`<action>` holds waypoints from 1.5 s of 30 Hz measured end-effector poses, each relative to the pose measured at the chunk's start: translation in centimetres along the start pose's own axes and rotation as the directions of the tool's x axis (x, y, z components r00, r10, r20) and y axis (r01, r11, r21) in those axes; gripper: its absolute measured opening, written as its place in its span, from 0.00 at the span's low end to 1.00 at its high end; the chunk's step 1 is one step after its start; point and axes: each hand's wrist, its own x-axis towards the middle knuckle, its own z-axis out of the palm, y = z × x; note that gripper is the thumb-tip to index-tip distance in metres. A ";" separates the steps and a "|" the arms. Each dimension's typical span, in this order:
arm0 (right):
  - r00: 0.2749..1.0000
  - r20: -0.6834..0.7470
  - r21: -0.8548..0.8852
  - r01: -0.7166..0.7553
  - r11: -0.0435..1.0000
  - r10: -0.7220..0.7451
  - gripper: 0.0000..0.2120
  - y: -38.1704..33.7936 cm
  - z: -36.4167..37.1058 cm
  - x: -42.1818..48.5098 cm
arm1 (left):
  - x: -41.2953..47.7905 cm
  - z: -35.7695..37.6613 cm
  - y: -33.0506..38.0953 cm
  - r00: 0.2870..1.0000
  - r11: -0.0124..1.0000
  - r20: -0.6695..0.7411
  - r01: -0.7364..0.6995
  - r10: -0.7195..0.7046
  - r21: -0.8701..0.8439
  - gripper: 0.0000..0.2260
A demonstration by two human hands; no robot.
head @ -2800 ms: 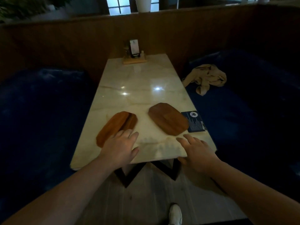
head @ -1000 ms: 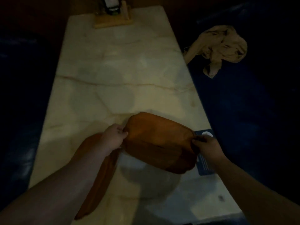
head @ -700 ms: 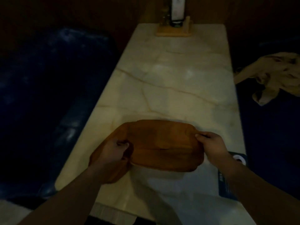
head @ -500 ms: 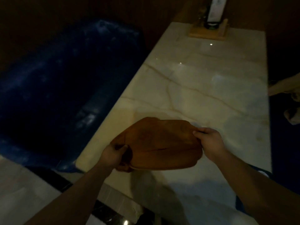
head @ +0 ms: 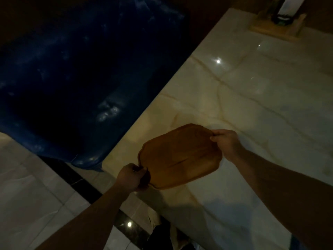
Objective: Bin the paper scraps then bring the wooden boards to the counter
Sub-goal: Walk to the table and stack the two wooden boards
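Observation:
Two brown wooden boards point(head: 180, 156) are stacked one on the other and lifted just above the near left part of the marble table point(head: 252, 105). Only a sliver of the lower board shows under the top one. My left hand point(head: 132, 176) grips the stack's near left end. My right hand point(head: 226, 142) pinches its far right edge. No paper scraps are in view.
A dark blue upholstered bench point(head: 72, 78) runs along the table's left side. A wooden condiment stand point(head: 277, 24) sits at the table's far end. Pale floor tiles with a dark strip point(head: 54, 195) lie at the lower left.
Both hands took hold of the boards, put one on the other and lifted the stack. My view has swung left, so the cloth and the right bench have left the frame.

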 end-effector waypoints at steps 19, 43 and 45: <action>0.963 0.082 -0.665 0.246 0.705 -0.258 0.19 -0.7 1.3 2.2 | 2.3 0.9 -0.1 0.983 0.975 0.124 -0.153 0.134 0.160 0.11; 0.981 -0.028 -0.749 0.108 0.654 -0.194 0.18 1.2 1.8 2.3 | 3.0 0.4 0.3 0.997 0.998 0.064 0.039 -0.036 -0.051 0.18; 0.987 -0.010 -0.734 0.100 0.672 -0.158 0.17 0.9 1.8 2.1 | 2.7 0.9 1.0 0.996 0.991 0.070 0.066 -0.058 -0.116 0.13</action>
